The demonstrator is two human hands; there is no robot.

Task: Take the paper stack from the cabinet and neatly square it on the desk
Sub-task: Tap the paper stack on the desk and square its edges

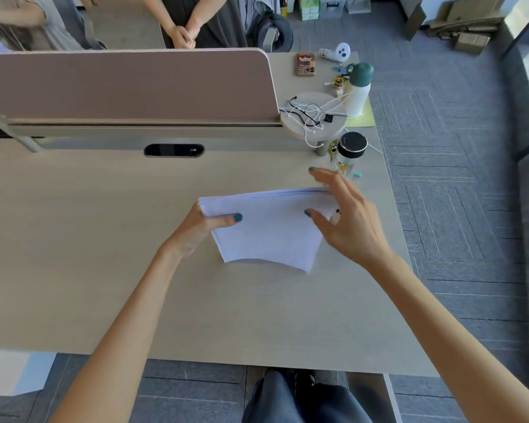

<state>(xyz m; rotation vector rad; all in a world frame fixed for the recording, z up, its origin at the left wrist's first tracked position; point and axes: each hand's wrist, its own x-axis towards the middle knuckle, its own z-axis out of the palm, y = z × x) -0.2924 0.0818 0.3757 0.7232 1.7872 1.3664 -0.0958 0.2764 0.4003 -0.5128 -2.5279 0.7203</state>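
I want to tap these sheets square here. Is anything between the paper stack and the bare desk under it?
Nothing visible. The paper stack sits between the left hand and right hand over bare desk. The nearest clutter, a black-capped jar, stands beyond the right hand.

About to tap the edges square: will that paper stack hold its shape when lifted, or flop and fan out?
Likely floppy: the paper stack already bows along its near edge. Sheets probably slide easily, since the edges look fanned at the left and far sides. The left hand pinches one end while the right hand is open at the other; support both.
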